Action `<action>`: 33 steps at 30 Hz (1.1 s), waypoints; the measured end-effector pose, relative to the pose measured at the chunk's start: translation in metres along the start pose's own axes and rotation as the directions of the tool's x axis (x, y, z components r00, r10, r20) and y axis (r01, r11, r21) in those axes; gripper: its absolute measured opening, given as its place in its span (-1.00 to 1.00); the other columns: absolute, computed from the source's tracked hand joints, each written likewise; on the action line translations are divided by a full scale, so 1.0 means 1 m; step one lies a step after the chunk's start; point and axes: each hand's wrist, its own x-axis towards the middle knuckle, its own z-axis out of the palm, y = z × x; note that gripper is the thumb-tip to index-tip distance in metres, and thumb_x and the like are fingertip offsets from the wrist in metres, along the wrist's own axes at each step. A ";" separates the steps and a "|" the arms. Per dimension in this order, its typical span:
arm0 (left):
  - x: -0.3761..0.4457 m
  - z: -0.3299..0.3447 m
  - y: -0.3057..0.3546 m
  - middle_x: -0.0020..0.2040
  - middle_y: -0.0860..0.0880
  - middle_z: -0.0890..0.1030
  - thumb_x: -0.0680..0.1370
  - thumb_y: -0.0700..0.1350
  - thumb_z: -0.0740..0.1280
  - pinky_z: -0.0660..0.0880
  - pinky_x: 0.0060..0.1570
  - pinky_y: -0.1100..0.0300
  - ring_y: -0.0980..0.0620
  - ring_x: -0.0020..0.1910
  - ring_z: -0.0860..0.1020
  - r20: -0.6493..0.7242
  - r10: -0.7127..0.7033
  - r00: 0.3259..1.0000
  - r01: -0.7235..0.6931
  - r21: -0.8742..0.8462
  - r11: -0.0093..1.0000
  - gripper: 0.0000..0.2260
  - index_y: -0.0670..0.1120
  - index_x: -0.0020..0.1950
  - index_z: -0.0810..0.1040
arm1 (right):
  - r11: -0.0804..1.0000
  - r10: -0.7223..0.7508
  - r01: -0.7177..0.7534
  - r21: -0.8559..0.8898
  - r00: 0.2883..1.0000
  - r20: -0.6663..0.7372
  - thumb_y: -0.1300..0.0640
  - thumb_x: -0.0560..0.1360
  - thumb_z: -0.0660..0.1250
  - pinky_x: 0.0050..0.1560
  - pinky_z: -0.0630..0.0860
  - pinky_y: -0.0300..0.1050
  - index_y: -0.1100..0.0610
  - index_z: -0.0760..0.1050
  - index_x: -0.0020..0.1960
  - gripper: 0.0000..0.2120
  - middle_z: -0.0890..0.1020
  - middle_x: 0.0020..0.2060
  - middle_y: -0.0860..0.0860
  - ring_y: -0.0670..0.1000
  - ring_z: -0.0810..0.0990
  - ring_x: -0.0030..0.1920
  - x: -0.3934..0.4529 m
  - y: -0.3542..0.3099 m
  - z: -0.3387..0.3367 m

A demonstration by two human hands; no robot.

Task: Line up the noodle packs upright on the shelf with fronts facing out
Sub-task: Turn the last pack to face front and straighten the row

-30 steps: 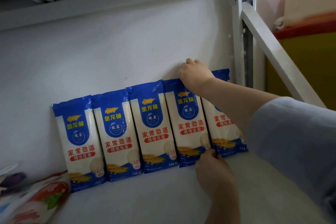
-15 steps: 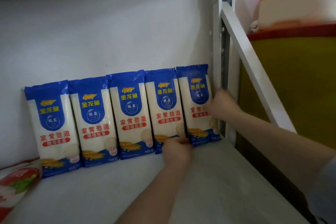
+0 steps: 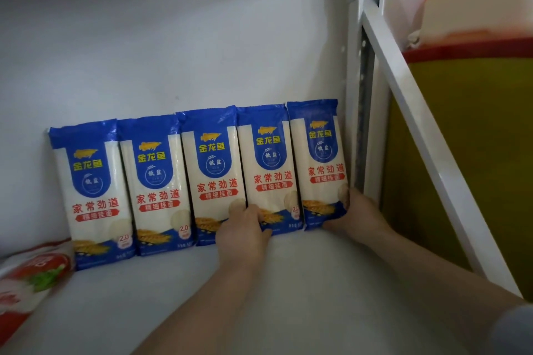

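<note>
Five upright noodle packs point(image 3: 213, 176) — L hand point(image 3: 242, 235), R hand point(image 3: 359, 215) at bases.

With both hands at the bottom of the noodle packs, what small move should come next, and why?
Probably nudge the bottom edges back into one line. The five noodle packs already stand upright with fronts out, but their lower edges step upward toward the right. The left hand and right hand already rest at those edges.

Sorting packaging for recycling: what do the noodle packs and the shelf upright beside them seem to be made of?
Noodle packs: apparently thin plastic film, glossy, printed blue and white; the crimped top seams and soft wrinkles suggest it. Shelf upright: probably metal with a white painted finish; it has the row of punched holes and crisp folded edges typical of steel racking.
</note>
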 end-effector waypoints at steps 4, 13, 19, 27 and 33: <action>0.002 0.002 -0.002 0.04 0.05 0.46 0.47 0.03 0.39 0.52 -0.13 0.23 0.10 -0.09 0.51 0.001 0.021 1.000 -0.021 -0.006 1.000 -0.80 0.00 0.02 0.50 | 1.000 -0.014 0.014 -0.014 1.000 -0.008 0.13 0.24 0.59 0.11 0.52 -0.01 0.08 0.40 0.24 -0.36 0.59 0.14 0.02 0.05 0.56 0.16 0.003 -0.002 0.003; 0.000 0.002 -0.020 0.09 -0.02 0.61 0.50 -0.10 0.36 0.53 0.03 0.16 0.05 0.06 0.56 0.001 -0.062 0.998 0.061 -0.181 0.982 -0.71 -0.09 0.22 0.49 | 0.999 0.017 -0.016 -0.043 0.999 0.029 0.07 0.21 0.61 0.02 0.52 -0.11 0.06 0.34 0.26 -0.28 0.56 0.13 -0.02 0.01 0.55 0.15 0.002 -0.007 0.003; 0.002 0.009 -0.021 0.07 -0.05 0.65 0.52 -0.13 0.32 0.55 0.03 0.11 0.03 0.05 0.58 0.027 -0.091 0.995 0.094 -0.193 0.977 -0.72 -0.10 0.23 0.55 | 0.996 0.017 -0.020 -0.085 0.999 -0.031 0.07 0.21 0.60 0.01 0.54 -0.08 0.08 0.36 0.23 -0.32 0.57 0.11 0.00 0.04 0.57 0.12 0.002 -0.008 0.009; 0.004 0.010 -0.019 0.04 -0.04 0.64 0.52 -0.12 0.31 0.55 0.00 0.13 0.03 0.03 0.58 0.031 -0.099 0.995 0.102 -0.153 0.983 -0.78 -0.10 0.15 0.57 | 0.996 0.007 -0.009 -0.085 1.000 -0.026 0.09 0.24 0.59 0.04 0.53 -0.08 0.09 0.34 0.25 -0.33 0.56 0.15 0.02 0.05 0.55 0.15 0.005 -0.007 0.009; -0.001 0.002 -0.026 0.05 -0.01 0.64 0.54 -0.13 0.28 0.54 0.03 0.13 0.05 0.05 0.56 0.055 -0.044 0.998 0.051 -0.132 0.990 -0.76 -0.07 0.19 0.56 | 0.999 -0.003 0.003 -0.054 1.000 -0.002 0.03 0.23 0.59 0.04 0.53 -0.08 0.06 0.33 0.26 -0.31 0.56 0.14 -0.02 0.02 0.56 0.14 0.004 -0.001 0.011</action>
